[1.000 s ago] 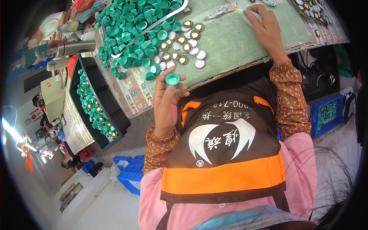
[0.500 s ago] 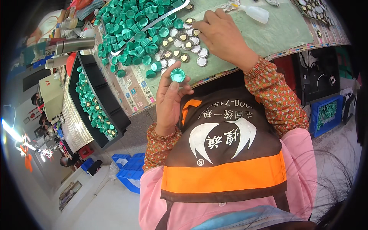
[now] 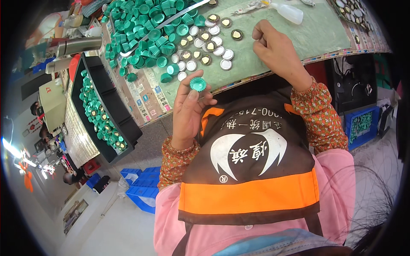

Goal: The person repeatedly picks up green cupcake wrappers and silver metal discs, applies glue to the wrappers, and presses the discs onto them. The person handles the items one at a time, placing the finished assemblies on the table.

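My left hand (image 3: 186,112) is closed, pinching a small green fluted cup (image 3: 197,84) between thumb and fingers, its open side turned up. The cup is held just off the table's near edge. My right hand (image 3: 279,53) hovers over the green mat (image 3: 256,72) with its fingers curled; what they hold, if anything, is hidden. Between the hands lie several round crimped caps, some showing white insides like this white cap (image 3: 226,65), others dark-rimmed with a cream piece inside, such as this dark cap (image 3: 237,34).
A large heap of green cups (image 3: 149,25) covers the table's far left around a metal-rimmed tray edge (image 3: 183,18). A white squeeze bottle (image 3: 288,14) lies at the back. A black bin (image 3: 115,98) of filled cups stands at the left, a blue crate (image 3: 363,128) at the lower right.
My right hand has moved right, away from the caps, with its fingers curled. Dark-rimmed caps it was covering now show on the mat. My left hand keeps the green cup nearly still.
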